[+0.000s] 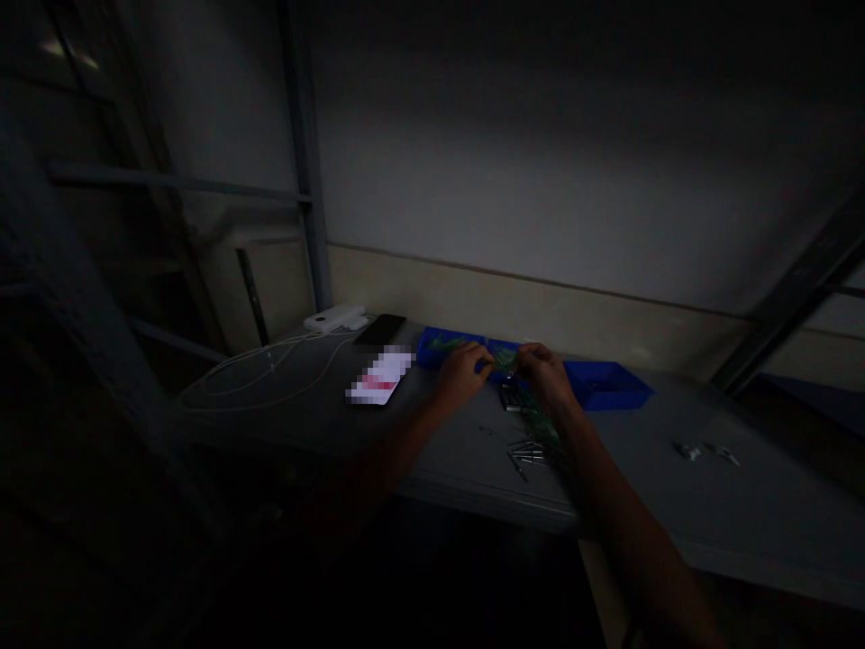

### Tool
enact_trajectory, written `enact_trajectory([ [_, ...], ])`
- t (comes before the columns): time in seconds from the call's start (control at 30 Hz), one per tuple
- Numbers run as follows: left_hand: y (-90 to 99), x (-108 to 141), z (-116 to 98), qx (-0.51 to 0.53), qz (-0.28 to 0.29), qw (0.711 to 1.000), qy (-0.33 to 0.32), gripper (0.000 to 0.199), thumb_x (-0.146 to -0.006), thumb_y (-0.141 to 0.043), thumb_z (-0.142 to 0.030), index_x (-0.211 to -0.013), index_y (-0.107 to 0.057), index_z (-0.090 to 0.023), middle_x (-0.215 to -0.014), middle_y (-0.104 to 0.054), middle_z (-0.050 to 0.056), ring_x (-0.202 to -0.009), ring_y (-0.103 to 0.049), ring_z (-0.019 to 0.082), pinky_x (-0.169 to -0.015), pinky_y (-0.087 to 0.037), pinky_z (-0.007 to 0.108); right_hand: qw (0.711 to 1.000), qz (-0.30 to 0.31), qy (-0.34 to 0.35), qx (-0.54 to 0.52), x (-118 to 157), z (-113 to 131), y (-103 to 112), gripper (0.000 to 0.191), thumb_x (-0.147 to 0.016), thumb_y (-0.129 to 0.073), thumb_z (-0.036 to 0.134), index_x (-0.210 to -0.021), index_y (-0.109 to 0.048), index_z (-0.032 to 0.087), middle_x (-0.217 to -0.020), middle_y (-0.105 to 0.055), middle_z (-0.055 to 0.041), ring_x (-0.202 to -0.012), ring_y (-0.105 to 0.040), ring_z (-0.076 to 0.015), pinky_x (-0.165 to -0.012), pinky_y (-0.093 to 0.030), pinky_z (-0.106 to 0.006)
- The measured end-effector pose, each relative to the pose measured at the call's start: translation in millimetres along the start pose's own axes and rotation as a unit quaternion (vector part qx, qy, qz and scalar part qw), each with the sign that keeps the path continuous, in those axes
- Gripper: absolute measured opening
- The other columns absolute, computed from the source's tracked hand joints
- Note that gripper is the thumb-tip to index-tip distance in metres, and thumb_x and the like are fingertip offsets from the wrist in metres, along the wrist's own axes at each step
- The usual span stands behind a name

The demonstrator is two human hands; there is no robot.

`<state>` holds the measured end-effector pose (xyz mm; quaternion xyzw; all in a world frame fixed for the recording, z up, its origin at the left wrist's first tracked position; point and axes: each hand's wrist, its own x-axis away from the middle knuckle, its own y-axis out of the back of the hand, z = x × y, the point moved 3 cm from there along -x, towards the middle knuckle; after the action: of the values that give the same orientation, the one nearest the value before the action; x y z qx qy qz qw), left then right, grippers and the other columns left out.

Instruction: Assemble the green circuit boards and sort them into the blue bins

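Note:
Over the front of the blue bins, my left hand [465, 371] is closed, its thumb and fingertips pinched together. Facing it, my right hand [542, 371] is closed in a pinch too. What either pinch holds is too small and dark to make out. Greenish see-through material [502, 359] shows between the hands, at one blue bin [490, 344]. Another blue bin [429, 350] stands behind my left hand, with green stuff in it. Below my hands lie a dark slotted object [514, 398] and several thin metal pins [531, 452].
A third blue bin [618, 388] stands right of my right hand. At left are a lit phone [382, 377], a dark phone [380, 330], a white power strip [334, 318] and loose cables [236, 407]. Small metal parts [687, 451] lie at right. Metal posts [304, 153] frame the grey table [432, 460].

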<state>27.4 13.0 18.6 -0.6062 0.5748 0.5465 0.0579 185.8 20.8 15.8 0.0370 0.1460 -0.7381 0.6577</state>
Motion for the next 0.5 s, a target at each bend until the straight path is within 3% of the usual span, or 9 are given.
enact_trajectory([
  [0.13,-7.2,4.2,1.1,0.026,0.018,0.999,0.024,0.02,-0.075,-0.06,-0.018,-0.095,-0.058,-0.016,-0.091,-0.06,0.004,-0.089,-0.056,0.016,-0.081,-0.044,0.029,0.995,-0.08,0.04,0.04,-8.8,-1.6,16.9,0.017,-0.051,-0.06,0.026,-0.065,-0.055,0.017,-0.05,-0.052,0.0069,-0.047,-0.046,-0.0082,-0.047,-0.035,-0.021],
  [0.23,-19.3,10.3,-0.1,0.032,0.077,0.996,0.034,0.027,-0.075,-0.06,-0.023,-0.1,-0.057,-0.015,-0.089,-0.061,0.004,-0.084,-0.056,0.016,-0.076,-0.045,0.028,0.985,-0.161,0.059,0.034,-14.4,-3.2,35.5,0.017,-0.049,-0.059,0.026,-0.063,-0.054,0.016,-0.048,-0.051,0.0069,-0.045,-0.045,-0.0078,-0.044,-0.033,-0.02],
  [0.37,-32.5,18.1,-10.3,0.022,0.175,0.984,-0.025,0.019,-0.076,-0.059,-0.027,-0.091,-0.061,-0.016,-0.087,-0.062,0.004,-0.086,-0.056,0.017,-0.079,-0.044,0.028,0.975,-0.212,0.051,0.036,-20.3,-9.3,51.0,0.014,-0.05,-0.058,0.023,-0.061,-0.052,0.016,-0.046,-0.049,0.0069,-0.043,-0.045,-0.0076,-0.043,-0.034,-0.02],
  [0.5,-34.9,21.6,-18.0,-0.017,0.224,0.972,-0.075,0.018,-0.077,-0.058,-0.032,-0.087,-0.063,-0.018,-0.09,-0.061,0.005,-0.092,-0.053,0.018,-0.083,-0.042,0.029,0.969,-0.24,0.052,0.042,-24.3,-15.8,56.2,0.018,-0.051,-0.058,0.023,-0.068,-0.052,0.017,-0.05,-0.051,0.0068,-0.045,-0.049,-0.0091,-0.046,-0.04,-0.021],
])
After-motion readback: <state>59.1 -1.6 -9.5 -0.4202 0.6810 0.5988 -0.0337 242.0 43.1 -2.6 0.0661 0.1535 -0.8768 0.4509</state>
